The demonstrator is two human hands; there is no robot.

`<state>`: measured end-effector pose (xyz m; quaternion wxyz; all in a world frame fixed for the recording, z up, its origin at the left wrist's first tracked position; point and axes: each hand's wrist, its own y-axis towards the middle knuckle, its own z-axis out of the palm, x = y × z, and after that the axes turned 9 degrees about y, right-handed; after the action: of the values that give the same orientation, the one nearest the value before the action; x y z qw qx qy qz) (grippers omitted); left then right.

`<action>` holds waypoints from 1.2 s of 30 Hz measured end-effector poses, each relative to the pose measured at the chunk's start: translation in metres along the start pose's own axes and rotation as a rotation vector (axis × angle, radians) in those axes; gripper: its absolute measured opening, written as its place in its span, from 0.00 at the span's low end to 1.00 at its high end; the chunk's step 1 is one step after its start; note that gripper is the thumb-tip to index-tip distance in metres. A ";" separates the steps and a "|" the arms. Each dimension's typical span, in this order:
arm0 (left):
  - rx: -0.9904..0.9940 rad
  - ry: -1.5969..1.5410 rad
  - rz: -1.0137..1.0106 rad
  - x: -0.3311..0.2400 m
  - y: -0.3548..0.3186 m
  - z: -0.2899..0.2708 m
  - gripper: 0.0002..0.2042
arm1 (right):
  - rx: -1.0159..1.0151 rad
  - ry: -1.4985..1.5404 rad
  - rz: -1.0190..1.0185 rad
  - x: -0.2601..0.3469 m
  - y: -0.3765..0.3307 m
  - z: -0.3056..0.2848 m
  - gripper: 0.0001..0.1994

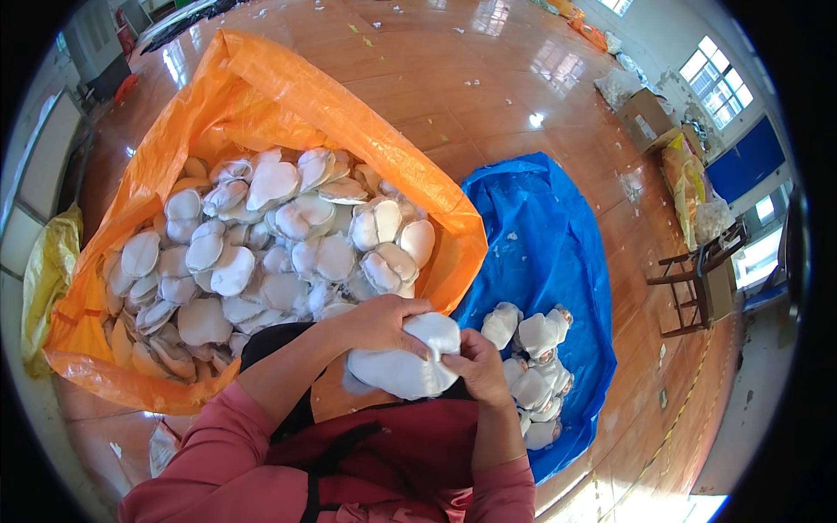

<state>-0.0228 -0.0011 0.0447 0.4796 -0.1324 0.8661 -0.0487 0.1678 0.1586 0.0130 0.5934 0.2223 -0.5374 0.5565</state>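
A white, soft, rounded padded cloth piece (392,372) is held up in front of my body between both hands. My left hand (384,324) is closed over its upper left side, thumb lying across the front. At its right edge my right hand (481,364) pinches the cloth between thumb and fingers. Just beyond my left arm, a large orange sack (418,179) lies open, full of similar white padded pieces (273,185). To the right of my right hand, a blue sack (545,227) is spread out, with several bundled white pieces (542,331) on it.
Reddish-brown floor tiles (418,87) with scattered white scraps surround the sacks. A wooden chair (697,283) stands at the right, near a cardboard box (645,120) and a yellow sack (683,187) along the wall. Another yellow sack (51,288) is at the far left.
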 end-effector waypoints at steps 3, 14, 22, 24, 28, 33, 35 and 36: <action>0.077 -0.233 -0.023 -0.004 -0.003 0.002 0.33 | -0.085 0.124 -0.057 0.004 -0.003 -0.020 0.12; 0.098 -0.899 -0.155 0.007 0.009 0.011 0.32 | -0.259 0.134 -0.065 -0.003 -0.002 -0.046 0.10; 0.207 -1.545 -0.259 0.045 0.026 0.032 0.22 | 0.065 -0.329 -0.368 0.011 0.004 -0.008 0.41; 0.233 -1.686 -0.200 0.061 0.030 0.043 0.19 | 0.107 -0.137 -0.378 0.002 0.006 -0.014 0.46; 0.102 -1.755 -0.307 0.052 0.025 0.048 0.17 | -0.032 -0.476 -0.401 0.006 0.008 -0.005 0.35; 0.044 -1.139 -0.643 0.042 0.033 0.043 0.24 | -0.362 -0.216 -0.370 -0.007 0.018 -0.014 0.23; -0.201 -0.996 -0.459 0.034 0.032 0.051 0.25 | -0.426 -0.068 -0.289 -0.006 0.020 -0.016 0.22; -0.319 -0.921 -0.366 0.030 0.031 0.053 0.26 | -0.457 0.005 -0.249 -0.006 0.020 -0.017 0.22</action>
<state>0.0015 0.0229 -0.0147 0.7684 -0.3608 0.5246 0.0642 0.1576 0.1760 -0.0044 0.6935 0.1454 -0.6163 0.3437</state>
